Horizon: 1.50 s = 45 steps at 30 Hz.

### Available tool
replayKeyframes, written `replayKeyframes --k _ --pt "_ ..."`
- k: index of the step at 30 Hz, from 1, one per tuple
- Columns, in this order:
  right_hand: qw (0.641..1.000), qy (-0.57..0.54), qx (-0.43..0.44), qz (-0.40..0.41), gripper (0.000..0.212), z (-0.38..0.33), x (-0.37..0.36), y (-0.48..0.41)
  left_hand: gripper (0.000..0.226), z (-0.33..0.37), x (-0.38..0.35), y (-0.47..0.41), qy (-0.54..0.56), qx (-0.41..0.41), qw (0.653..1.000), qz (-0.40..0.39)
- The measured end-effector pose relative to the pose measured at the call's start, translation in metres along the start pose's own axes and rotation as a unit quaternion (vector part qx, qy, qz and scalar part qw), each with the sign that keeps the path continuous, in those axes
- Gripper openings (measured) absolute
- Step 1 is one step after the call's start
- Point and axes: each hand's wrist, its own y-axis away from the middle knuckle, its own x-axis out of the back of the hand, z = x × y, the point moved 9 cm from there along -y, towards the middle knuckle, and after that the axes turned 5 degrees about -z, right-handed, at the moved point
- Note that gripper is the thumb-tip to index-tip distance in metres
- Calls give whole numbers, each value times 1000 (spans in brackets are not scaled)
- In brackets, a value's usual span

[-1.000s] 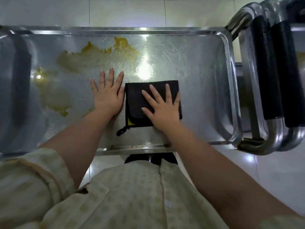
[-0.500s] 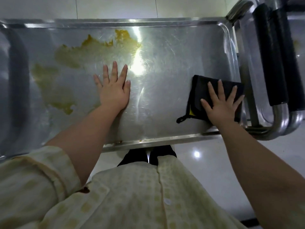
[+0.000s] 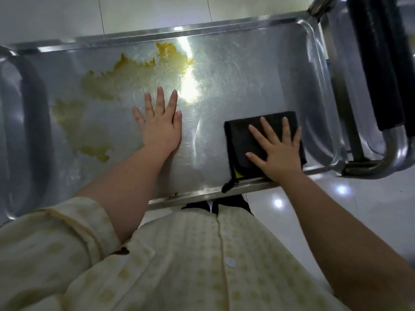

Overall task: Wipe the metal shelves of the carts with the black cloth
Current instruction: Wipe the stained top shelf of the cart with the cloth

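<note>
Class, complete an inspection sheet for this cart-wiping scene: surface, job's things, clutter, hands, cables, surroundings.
Surface: metal shelf, shiny, with a yellow stain smeared across its left half.
Job's things: black cloth, folded, flat near the shelf's right end; its loop hangs over the near rim.
Clutter: nothing seen.
Hands: left hand flat on bare metal beside the stain; right hand flat on the cloth, fingers spread.
Cables: nothing seen.
Surroundings: black-padded cart handles at right; pale tiled floor.
</note>
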Motion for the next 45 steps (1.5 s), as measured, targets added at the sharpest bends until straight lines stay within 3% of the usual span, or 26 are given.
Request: replayKeyframes --k 3,6,13,16,19,24,26,29,35,37,41,45 --pt "996 -14 -84 -20 75 82 -1 13 55 2 2 -1 4 -1 1000 -1" --pt "994 -17 -100 -36 77 87 -4 16 55 1 1 -2 -4 -2 1000 -1" --pt "998 15 46 -39 79 -104 -17 17 55 -5 -1 -3 -2 0 1000 -4" --pt "996 17 72 -41 77 -129 -14 16 54 -4 1 -3 4 -5 1000 -1" --pt "998 -5 56 -21 78 -75 -9 20 55 -1 0 -2 3 -9 1000 -4" --pt "996 -13 -78 -46 81 89 -7 37 56 -2 1 -2 7 -9 1000 4" --pt "994 6 -89 -54 81 103 -8 39 56 -2 0 -2 -1 -5 1000 3" --pt "996 3 -70 -51 81 56 -12 30 56 -1 0 -2 -6 0 1000 -1" --pt "996 24 80 -34 80 -142 -17 17 55 0 1 -1 3 -1 1000 -5" --pt "994 32 95 -38 79 -165 -18 17 55 0 2 -1 7 -5 1000 -4" --pt "995 8 98 -11 79 -101 -11 15 55 2 1 -2 8 -6 1000 -12" --pt "1000 -4 -16 -20 82 30 -8 24 55 2 1 -2 3 -6 1000 -11"
